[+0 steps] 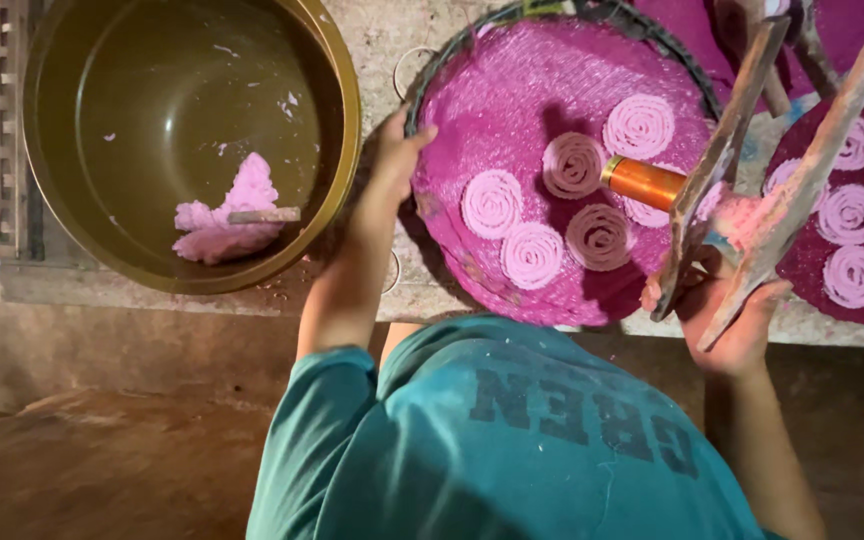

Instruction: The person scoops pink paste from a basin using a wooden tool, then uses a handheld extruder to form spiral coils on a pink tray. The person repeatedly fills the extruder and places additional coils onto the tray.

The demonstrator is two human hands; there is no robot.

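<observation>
Between hands: pink woven tray [552,70], dough spirals [532,252] on it. Left hand [392,160] pinches tray rim; right hand [737,320] clamps wooden press [752,150] handles. Risk: tray slips, press nozzle smears nearby spirals.

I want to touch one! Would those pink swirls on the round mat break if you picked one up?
Probably. Each swirl looks like thin soft strands coiled flat, so it would likely sag or tear. The dough in the bowl looks moist, so perhaps sticky too.

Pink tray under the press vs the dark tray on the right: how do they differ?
The pink tray is bright magenta and held at its rim by the left hand; the dark tray is maroon, untouched and cut off by the frame. The press hangs over the pink tray only. Both carry pink spirals.
</observation>
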